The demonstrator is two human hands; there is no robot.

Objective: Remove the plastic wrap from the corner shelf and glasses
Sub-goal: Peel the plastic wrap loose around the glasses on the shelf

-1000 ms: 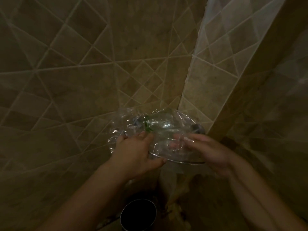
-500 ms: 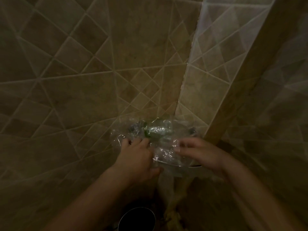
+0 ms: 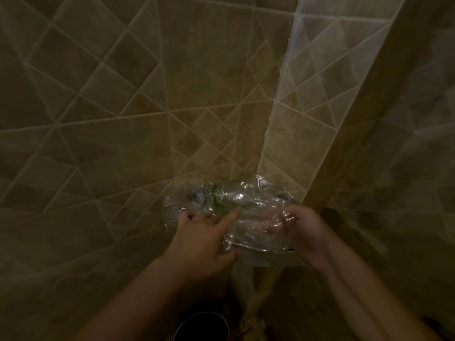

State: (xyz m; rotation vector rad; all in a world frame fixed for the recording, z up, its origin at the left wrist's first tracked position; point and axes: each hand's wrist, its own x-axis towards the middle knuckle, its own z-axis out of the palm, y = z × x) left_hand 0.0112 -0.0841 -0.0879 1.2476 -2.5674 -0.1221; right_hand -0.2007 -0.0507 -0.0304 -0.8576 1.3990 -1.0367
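Crinkled clear plastic wrap point(image 3: 248, 200) covers a corner shelf whose metal rim point(image 3: 266, 250) shows at the front, low in the tiled corner. Under the wrap I make out a green-tinted glass point(image 3: 218, 193) and a darker item point(image 3: 195, 194) at the left. My left hand point(image 3: 204, 237) lies on the wrap's left front, fingers spread and thumb under the shelf rim. My right hand point(image 3: 307, 232) holds the wrap at the right front, its fingers tucked beneath the film. The shelf's contents are mostly hidden by glare and darkness.
Diagonal beige tiled walls point(image 3: 147, 107) meet at the corner point(image 3: 273, 119) above the shelf. A tiled column edge point(image 3: 364, 107) rises on the right. A dark round container with a metal rim point(image 3: 200, 327) stands below, near the bottom edge.
My right hand's fingers have slid under the wrap at the right front. My left hand has spread its fingers over the film. The wrap has bunched slightly upward.
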